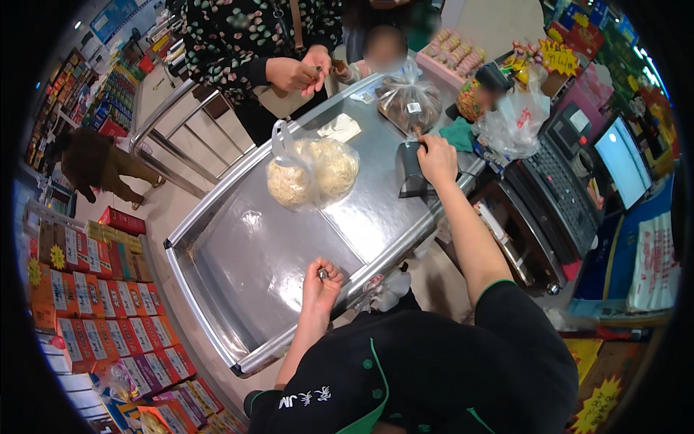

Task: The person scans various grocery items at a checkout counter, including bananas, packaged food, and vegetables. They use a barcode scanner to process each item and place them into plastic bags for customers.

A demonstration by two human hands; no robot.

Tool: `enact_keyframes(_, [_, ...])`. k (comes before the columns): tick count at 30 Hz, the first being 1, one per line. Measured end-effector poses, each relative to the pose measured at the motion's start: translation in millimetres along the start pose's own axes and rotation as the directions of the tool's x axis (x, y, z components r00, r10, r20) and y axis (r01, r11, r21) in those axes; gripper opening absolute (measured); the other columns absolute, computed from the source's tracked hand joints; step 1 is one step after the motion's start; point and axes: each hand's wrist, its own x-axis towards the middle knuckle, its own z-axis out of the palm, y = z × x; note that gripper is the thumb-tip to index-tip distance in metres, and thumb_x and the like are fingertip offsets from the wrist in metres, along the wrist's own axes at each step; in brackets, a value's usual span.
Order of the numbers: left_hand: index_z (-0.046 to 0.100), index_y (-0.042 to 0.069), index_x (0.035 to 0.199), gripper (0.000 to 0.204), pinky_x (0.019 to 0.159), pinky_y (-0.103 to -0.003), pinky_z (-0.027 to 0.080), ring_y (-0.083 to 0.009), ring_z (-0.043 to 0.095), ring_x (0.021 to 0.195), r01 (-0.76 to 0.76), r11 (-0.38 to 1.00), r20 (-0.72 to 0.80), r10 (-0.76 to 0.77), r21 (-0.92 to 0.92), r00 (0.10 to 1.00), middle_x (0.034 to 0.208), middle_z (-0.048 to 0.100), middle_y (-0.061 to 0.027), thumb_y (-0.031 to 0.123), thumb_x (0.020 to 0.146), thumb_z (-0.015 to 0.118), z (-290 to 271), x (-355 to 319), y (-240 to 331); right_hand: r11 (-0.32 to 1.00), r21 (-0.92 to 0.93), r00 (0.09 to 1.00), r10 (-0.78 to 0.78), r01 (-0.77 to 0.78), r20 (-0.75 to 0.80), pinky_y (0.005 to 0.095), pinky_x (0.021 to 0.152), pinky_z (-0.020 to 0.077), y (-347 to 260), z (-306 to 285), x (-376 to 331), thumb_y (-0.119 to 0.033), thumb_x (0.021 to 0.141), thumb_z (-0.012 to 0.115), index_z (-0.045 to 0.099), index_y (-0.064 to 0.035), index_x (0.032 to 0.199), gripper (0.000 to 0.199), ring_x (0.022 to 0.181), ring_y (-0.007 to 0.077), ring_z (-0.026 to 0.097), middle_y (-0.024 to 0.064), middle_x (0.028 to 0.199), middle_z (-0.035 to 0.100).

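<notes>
My right hand (438, 160) is closed over the upper edge of a black box-shaped scanner (412, 172) on the metal counter (246, 239). Its fingertips are partly hidden and lie close to the lower end of a clear bag of dark brown food (409, 105) bearing a white label. My left hand (322, 286) is curled above the counter's near edge, with something small and shiny at its fingers, too small to name. Between my hands and the customer lies a clear handled bag of pale noodles (314, 173), apart from both hands.
Across the counter a person's hands (300, 70) hold something small, with a child beside them. A white paper slip (339, 128) lies by the noodles. To the right stand a laptop (567, 170), a screen (625, 163) and plastic bags (513, 119). A metal rail (170, 116) runs at the left.
</notes>
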Motion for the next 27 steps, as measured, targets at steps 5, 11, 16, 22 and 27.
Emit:
enact_keyframes(5, [0.054,0.007,0.083,0.014,0.057,-0.027,0.037,-0.0142,0.043,0.062,-0.002,0.999,-0.126,-0.003,-0.038,0.992,0.071,0.05,-0.0022,0.019,0.089,0.053,3,-2,0,1.0,0.02,1.0,0.013,-0.013,0.017,0.0413,0.082,0.0418,-4,-3,1,-0.015,0.081,0.056,0.064,-0.0101,0.091,0.014,0.093,0.0266,0.058,0.0078,0.09,0.065])
enact_keyframes(11, [0.058,0.008,0.085,0.015,0.06,-0.028,0.041,-0.016,0.05,0.066,0.045,0.998,-0.142,-0.05,-0.038,0.989,0.072,0.056,-0.0031,0.019,0.091,0.05,-23,4,2,1.0,0.004,0.999,0.023,-0.023,0.046,0.0428,0.083,0.0411,-2,0,1,-0.017,0.082,0.056,0.063,-0.0092,0.094,0.016,0.095,0.0283,0.057,0.0083,0.093,0.063])
enact_keyframes(16, [0.058,0.007,0.086,0.016,0.062,-0.03,0.043,-0.0182,0.052,0.068,-0.004,0.999,-0.146,-0.004,-0.052,0.989,0.075,0.056,-0.0055,0.02,0.092,0.05,-13,-4,10,0.944,0.297,0.989,0.149,-0.147,0.014,0.0403,0.084,0.0437,-9,3,14,-0.007,0.079,0.058,0.062,-0.0081,0.098,0.019,0.096,0.0299,0.057,0.009,0.096,0.061])
enact_keyframes(22, [0.057,0.008,0.09,0.013,0.062,-0.03,0.043,-0.0175,0.052,0.068,-0.023,0.999,-0.147,0.018,-0.03,0.989,0.077,0.056,-0.0049,0.019,0.091,0.052,-23,-9,14,0.491,0.84,0.973,0.154,-0.229,0.174,0.0294,0.08,0.0483,-92,53,25,-0.013,0.083,0.064,0.056,-0.0007,0.11,0.031,0.089,0.0213,0.061,0.012,0.101,0.063])
enact_keyframes(27, [0.058,0.008,0.09,0.012,0.061,-0.029,0.043,-0.0166,0.053,0.068,-0.041,0.999,-0.138,0.037,-0.025,0.99,0.076,0.056,-0.0036,0.019,0.091,0.052,-28,-22,22,-0.266,0.689,0.665,0.187,-0.674,0.723,0.0304,0.078,0.0478,-133,82,24,-0.025,0.093,0.054,0.057,-0.0045,0.113,0.029,0.093,0.0182,0.06,0.0069,0.104,0.062])
